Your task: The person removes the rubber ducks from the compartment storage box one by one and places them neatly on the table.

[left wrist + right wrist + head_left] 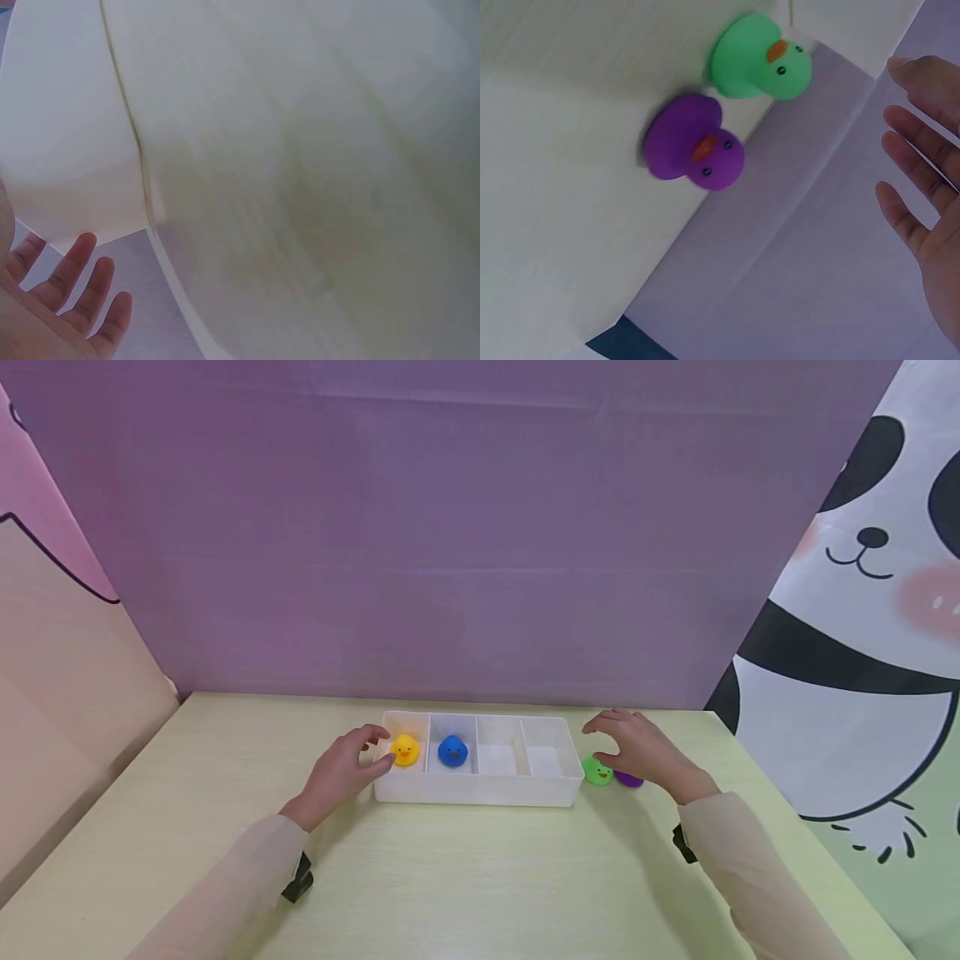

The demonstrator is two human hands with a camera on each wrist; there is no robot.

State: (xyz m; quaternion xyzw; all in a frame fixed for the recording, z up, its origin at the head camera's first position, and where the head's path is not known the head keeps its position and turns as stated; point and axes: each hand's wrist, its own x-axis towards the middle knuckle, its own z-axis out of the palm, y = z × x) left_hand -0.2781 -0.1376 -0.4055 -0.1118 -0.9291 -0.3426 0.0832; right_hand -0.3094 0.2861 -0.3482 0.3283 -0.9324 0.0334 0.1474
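A white divided box [474, 790] stands on the table with a yellow rubber duck [406, 750] in its leftmost compartment and a blue rubber duck [452, 751] in the one beside it. My left hand [347, 770] is at the box's left end, thumb and fingers apart, close to the yellow duck; whether it touches the box I cannot tell. Right of the box sit a green rubber duck [757, 60] and a purple rubber duck [694, 142], side by side. Over them hovers my right hand [645, 747], fingers loosely bent and holding nothing; in the head view it partly covers both.
Behind the table [480, 877] rises a purple cloth backdrop [480, 543]. A panda picture [862, 635] covers the right side. The box's two right compartments hold no duck. Each wrist wears a dark strap-on device [298, 878].
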